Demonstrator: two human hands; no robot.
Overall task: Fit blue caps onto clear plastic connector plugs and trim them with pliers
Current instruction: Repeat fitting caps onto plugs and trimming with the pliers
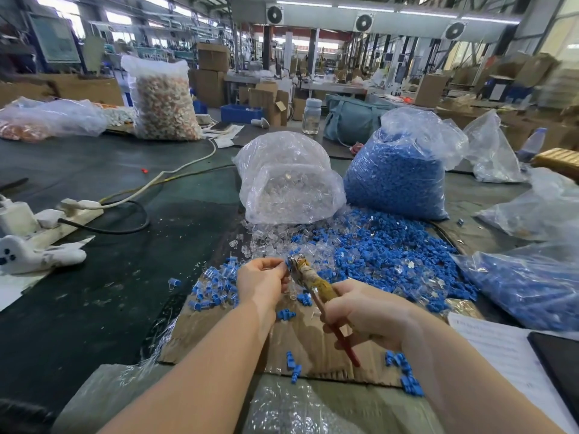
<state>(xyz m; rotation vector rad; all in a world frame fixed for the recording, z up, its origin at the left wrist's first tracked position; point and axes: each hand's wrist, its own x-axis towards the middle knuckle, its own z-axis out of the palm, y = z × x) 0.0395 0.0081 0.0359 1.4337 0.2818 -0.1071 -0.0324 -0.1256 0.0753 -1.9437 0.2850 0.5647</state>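
My right hand [366, 311] grips the handles of the pliers [313, 281], one wrapped in tan tape, one red. Their metal jaws point up-left. My left hand [261, 281] pinches a small capped plug against those jaws; the piece is mostly hidden by my fingers. Loose blue caps [385, 255] lie heaped on the cardboard sheet [310, 343], mixed with clear plugs [266, 239]. A small pile of capped plugs [216, 289] lies left of my left hand.
A clear bag of plugs [288, 180] and a bag of blue caps [404, 173] stand behind the pile. More bags lie at the right [532, 283]. A power strip [62, 214] with cables and a white device [34, 255] sit at the left. Papers [501, 349] lie at the right.
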